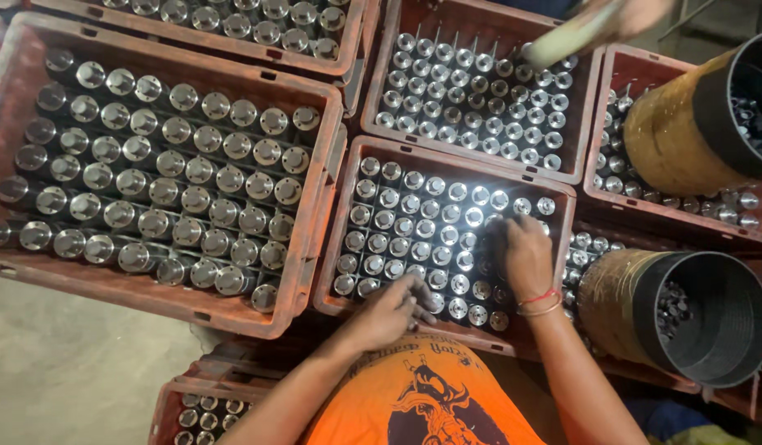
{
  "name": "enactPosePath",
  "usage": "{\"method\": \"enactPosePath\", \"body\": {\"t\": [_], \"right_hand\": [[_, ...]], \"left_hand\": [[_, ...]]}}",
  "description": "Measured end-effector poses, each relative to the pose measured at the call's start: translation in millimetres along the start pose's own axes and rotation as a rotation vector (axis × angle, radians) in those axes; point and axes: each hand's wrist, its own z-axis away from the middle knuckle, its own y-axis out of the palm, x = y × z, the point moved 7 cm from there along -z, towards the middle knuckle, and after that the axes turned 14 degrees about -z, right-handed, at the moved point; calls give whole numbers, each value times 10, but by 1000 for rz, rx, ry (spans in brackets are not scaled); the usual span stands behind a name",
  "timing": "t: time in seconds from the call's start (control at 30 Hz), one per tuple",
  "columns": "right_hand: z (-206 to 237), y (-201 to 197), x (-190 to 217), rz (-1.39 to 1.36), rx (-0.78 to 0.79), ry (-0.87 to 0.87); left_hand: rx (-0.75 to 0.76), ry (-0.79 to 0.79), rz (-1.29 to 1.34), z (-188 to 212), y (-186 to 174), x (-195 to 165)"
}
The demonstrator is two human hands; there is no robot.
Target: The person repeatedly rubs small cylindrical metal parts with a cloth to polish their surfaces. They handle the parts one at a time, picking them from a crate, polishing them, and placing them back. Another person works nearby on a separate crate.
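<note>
I see my left hand [389, 311] at the near edge of the middle red crate [341, 247], its fingers curled down onto the shiny metal cylinders [414, 227] standing upright in rows there; whether they actually pinch one I cannot tell. My right hand [525, 255] lies further in, over the right side of the same crate, fingers bent down among the cylinder tops, and the grip is hidden from me too. A red thread band [539, 298] sits on that wrist. To the left stands a larger crate of wider capped cylinders [167, 165], touching the middle crate. Beyond lies another crate of small cylinders [480, 91], with someone else's blurred hand [595, 25] above its far edge. On the right, two round tubs [694, 317] rest tilted on more crates, holding dark small parts.
</note>
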Motion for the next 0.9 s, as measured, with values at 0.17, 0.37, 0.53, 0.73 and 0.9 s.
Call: {"method": "enactPosePath", "body": {"t": [0.17, 0.37, 0.53, 0.73, 0.9], "right_hand": [[-23, 58, 125, 148, 34, -93], [47, 172, -29, 95, 173, 195], [163, 166, 152, 194, 137, 80], [444, 263, 322, -317, 163, 289], [732, 454, 436, -682, 202, 668]], "left_hand": [[63, -107, 203, -129, -28, 0], [123, 60, 63, -232, 34, -15], [161, 43, 113, -318, -33, -19], [193, -104, 200, -292, -146, -88], [195, -190, 149, -296, -224, 107]]}}
